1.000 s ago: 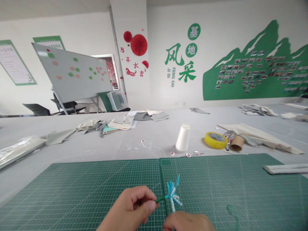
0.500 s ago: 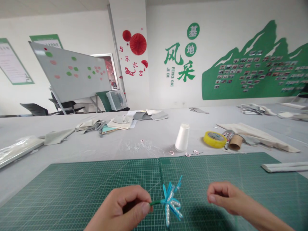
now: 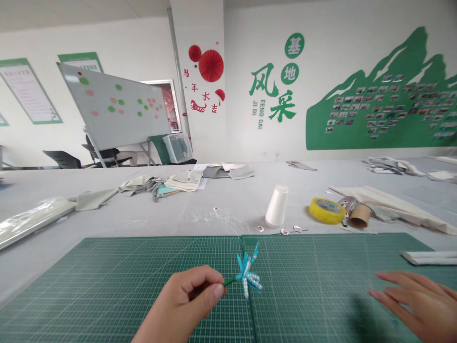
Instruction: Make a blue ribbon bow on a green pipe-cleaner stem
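"Left of centre in the head view, what container shows?"

"One translucent, box-shaped plastic bin point(image 3: 177, 147); its contents are too small to make out."

"And at lower centre?"

"Thumb and index finger of the left hand point(image 3: 187, 297) pinch the thin green stem point(image 3: 230, 281) of a bright-blue, flower-shaped piece point(image 3: 246, 275) with white beads, above green gridded cutting mats point(image 3: 314, 276)."

"Any change since half a second ago?"

"The right hand point(image 3: 419, 302), then curled nearer the flower-shaped piece, is now at lower right, fingers extended and slightly spread."
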A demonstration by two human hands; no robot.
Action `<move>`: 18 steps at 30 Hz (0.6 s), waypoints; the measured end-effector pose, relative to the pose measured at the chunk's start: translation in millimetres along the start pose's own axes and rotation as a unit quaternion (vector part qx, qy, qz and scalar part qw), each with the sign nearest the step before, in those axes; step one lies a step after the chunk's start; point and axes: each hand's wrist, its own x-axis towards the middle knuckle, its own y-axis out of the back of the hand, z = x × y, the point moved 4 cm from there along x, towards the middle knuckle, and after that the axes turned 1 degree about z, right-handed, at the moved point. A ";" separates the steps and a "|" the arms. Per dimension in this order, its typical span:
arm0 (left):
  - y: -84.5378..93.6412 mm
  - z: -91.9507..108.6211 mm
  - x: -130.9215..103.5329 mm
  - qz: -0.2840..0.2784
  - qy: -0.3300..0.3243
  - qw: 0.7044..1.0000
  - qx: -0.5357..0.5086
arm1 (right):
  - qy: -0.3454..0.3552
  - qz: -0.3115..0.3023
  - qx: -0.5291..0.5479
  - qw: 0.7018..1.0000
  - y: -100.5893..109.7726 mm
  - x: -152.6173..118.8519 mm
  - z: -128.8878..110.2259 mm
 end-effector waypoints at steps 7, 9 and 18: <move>-21.9 10.9 5.6 -0.013 -0.009 0.999 -0.033 | 0.050 -0.280 0.279 0.917 -70.9 -29.2 -192.4; -28.1 12.4 7.2 -0.014 -0.018 0.997 -0.075 | -0.032 -0.302 0.400 0.865 -96.7 -39.0 -217.1; -37.7 5.1 15.5 0.002 -0.028 0.998 -0.057 | -0.224 -0.259 0.549 0.762 -129.6 -51.1 -206.4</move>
